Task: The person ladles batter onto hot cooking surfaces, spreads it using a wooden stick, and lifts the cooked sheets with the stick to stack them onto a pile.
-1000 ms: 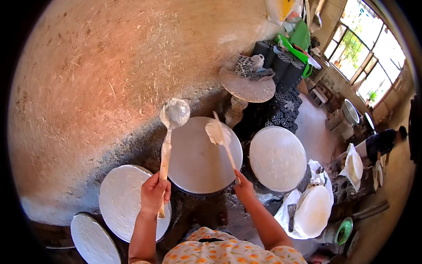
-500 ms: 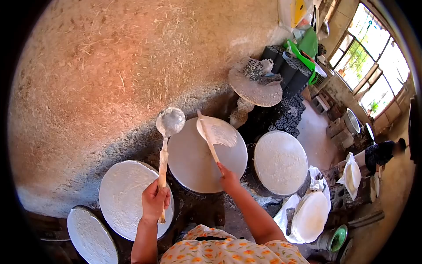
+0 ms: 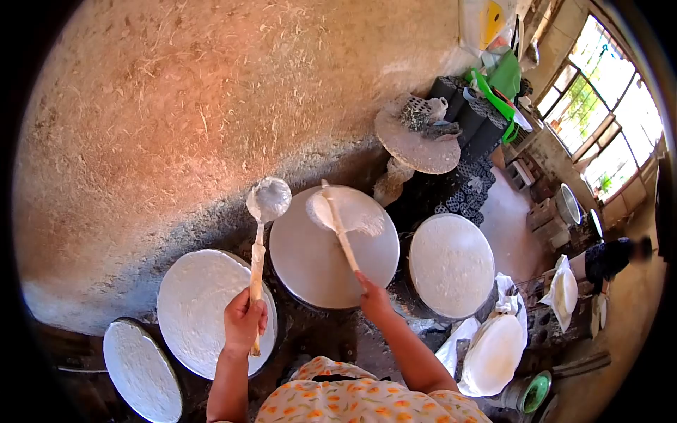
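My left hand (image 3: 245,321) is closed round the wooden handle of a ladle (image 3: 269,200), whose batter-coated bowl is raised at the left edge of the middle round pan (image 3: 317,264). In my right hand (image 3: 375,299) is the wooden handle of a spreader (image 3: 340,227), with its head at the pan's upper part. A patch of white batter (image 3: 363,218) lies on the pan beside the spreader. To the left a round pan (image 3: 204,310) is covered with white batter, and so is the right pan (image 3: 452,265).
Another white-covered round (image 3: 143,370) lies at lower left. A stack of pale round sheets (image 3: 492,355) sits at right. Behind the pans stand a round stone-like stand (image 3: 417,144) and black perforated cylinders (image 3: 486,127). A person (image 3: 608,261) is at the far right.
My right hand has moved left, and the spreader has gone from above the pan onto it, where a batter patch now shows. The ladle has shifted slightly left and down. The view has shifted a little.
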Tool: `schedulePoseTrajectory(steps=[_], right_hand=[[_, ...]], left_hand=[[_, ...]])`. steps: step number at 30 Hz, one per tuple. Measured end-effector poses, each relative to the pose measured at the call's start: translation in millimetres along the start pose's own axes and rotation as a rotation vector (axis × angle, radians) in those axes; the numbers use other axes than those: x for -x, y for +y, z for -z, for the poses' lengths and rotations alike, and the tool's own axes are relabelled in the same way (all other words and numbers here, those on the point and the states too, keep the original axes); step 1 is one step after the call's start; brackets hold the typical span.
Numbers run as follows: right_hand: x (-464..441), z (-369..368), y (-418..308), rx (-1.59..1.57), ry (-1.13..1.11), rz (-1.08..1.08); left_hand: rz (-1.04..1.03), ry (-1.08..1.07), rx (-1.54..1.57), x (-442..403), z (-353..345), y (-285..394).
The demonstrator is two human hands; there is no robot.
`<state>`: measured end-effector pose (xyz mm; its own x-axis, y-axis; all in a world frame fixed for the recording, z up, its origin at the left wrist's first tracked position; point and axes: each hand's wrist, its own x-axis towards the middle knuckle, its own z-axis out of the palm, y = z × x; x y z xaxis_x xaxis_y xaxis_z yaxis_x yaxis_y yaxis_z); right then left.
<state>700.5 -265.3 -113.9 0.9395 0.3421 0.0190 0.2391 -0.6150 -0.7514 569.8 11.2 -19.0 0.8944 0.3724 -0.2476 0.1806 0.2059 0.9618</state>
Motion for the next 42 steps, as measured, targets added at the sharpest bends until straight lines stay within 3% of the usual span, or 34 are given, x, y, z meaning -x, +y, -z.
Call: schedulePoseTrajectory(steps=[2, 4, 8, 11, 13, 14, 16, 17, 18, 21, 24, 26, 28, 31, 34, 36, 40, 42], right_hand=[[-3.5, -14.5, 8.0, -0.011, -0.007, 0.079], [1.2, -11.3, -5.5, 0.078, -0.186, -0.071], [25.0, 13.1, -8.4, 0.054, -0.228, 0.017], [15.2, 33.1, 9.1, 0.077, -0.138, 0.004], [-17.7, 30.4, 29.1, 0.001, 0.038, -0.229], [-28.9, 24.0, 37.6, -0.003, 0.031, -0.225], [-47.2, 14.4, 37.9, -0.086, -0.019, 0.037], [-47.1, 10.3, 29.6, -0.092, -0.179, -0.066], [-39.1, 10.6, 22.0, -0.098, -0.182, -0.063], [-5.9, 19.6, 7.3, -0.117, -0.297, 0.110], [14.8, 43.4, 23.2, -0.105, -0.410, -0.056], [9.0, 51.0, 32.5, -0.048, -0.274, 0.131], [-22.4, 50.8, 31.0, 0.064, -0.259, 0.020], [-63.1, 37.0, 38.7, -0.117, -0.087, -0.010], [-68.4, 36.3, 46.8, -0.105, -0.252, 0.184], [-43.0, 65.7, 35.3, -0.178, -0.523, 0.077], [-30.5, 90.1, 51.9, -0.124, -0.641, -0.094], [-46.9, 77.6, 48.7, -0.095, -0.327, -0.011]], left_hand=[[-0.002, 0.005, -0.007, -0.2, -1.4, -1.2], [0.007, 0.019, 0.020, 0.9, -4.0, 0.3], [0.005, 0.035, 0.033, 2.9, -2.0, -1.3], [0.033, 0.070, 0.030, 6.1, -1.7, 0.4], [0.014, 0.077, 0.011, 8.8, -2.1, 0.7], [0.014, 0.086, 0.008, 10.3, -2.4, 0.2], [0.009, 0.114, 0.018, 13.3, -2.0, -0.2], [0.009, 0.121, 0.012, 15.5, -1.6, 1.0], [0.020, 0.134, 0.004, 17.6, -1.7, 2.6], [0.010, 0.156, 0.001, 20.7, 1.8, -1.4], [-0.005, 0.171, -0.002, 27.0, 4.2, -3.6], [-0.010, 0.175, -0.013, 30.3, 3.4, -5.9], [-0.016, 0.182, 0.008, 29.9, 0.5, -11.5], [0.005, 0.199, 0.016, 36.0, -7.3, -9.8], [0.016, 0.239, 0.042, 46.5, -6.0, -10.2], [0.005, 0.245, 0.022, 55.5, -0.3, -10.9], [-0.017, 0.259, -0.009, 65.4, 0.5, -18.0], [-0.009, 0.284, -0.006, 64.7, -11.1, -16.7]])
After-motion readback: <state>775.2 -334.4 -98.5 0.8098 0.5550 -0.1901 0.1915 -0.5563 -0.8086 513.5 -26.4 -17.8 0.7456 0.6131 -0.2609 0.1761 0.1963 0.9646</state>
